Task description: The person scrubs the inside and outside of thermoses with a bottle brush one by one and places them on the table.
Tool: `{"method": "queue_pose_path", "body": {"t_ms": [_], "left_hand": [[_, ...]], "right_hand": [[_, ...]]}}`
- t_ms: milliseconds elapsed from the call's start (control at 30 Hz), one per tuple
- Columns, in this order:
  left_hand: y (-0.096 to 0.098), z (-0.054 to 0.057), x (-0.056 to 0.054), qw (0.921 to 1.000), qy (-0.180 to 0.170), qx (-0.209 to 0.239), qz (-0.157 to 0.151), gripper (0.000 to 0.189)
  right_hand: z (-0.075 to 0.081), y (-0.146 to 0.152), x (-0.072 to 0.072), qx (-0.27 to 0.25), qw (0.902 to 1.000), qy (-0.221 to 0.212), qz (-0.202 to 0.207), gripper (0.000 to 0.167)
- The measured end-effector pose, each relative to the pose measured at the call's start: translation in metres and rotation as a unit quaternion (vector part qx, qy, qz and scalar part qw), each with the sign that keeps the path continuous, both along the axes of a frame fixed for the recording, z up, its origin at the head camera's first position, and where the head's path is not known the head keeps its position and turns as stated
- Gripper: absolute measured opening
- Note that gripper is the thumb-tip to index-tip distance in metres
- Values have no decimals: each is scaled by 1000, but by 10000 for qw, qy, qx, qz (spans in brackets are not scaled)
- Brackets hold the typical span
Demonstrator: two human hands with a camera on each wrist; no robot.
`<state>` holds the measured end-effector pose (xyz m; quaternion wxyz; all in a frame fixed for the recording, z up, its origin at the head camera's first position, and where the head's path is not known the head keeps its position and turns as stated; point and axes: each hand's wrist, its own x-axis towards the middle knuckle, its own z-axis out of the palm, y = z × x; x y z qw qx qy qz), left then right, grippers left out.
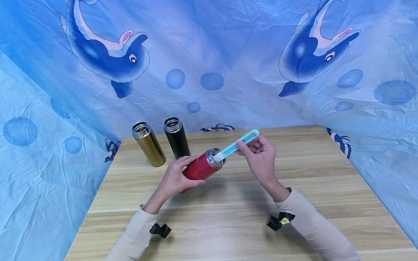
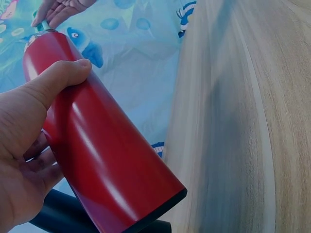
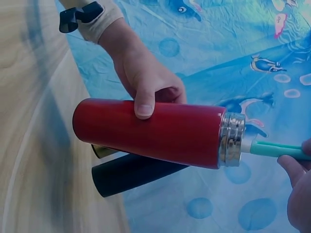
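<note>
My left hand [image 1: 177, 175] grips a red thermos bottle [image 1: 200, 167] round its body, lifted off the table and tilted with its mouth up and to the right. The bottle has no lid on, and its steel threaded neck [image 3: 232, 140] shows. Between thumb and fingers, my right hand [image 1: 261, 156] pinches the turquoise handle of a bottle brush [image 1: 240, 143]. The brush's white lower part goes into the bottle mouth; its head is hidden inside. In the left wrist view, the thumb [image 2: 68, 75] lies across the red body.
A gold thermos bottle [image 1: 149, 145] and a black thermos bottle [image 1: 177, 137], both lidless, stand upright at the back left of the wooden table [image 1: 222, 224]. The black one is close behind the left hand. A blue dolphin-print cloth [image 1: 209, 47] hangs round the table.
</note>
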<state>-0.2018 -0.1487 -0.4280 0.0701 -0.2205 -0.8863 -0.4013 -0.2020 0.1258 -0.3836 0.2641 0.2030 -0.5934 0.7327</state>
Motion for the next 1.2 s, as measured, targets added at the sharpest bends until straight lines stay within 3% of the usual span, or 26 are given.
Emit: {"method": "queue_pose_path", "body": {"t_ms": [300,800,1200], "left_hand": [[-1,-1,-1,10000,22,-3,14,75],[2,-1,0,9999,2,-22,106,75],[1,0,0,10000,-82,27,33,76]], "right_hand": [[-4,-2,-3,139,9994,78,296,18],[-8,-10,1,32,9990,-305,-335,15],[-4,-7,4,-101,9988,-443,-174,18]]}}
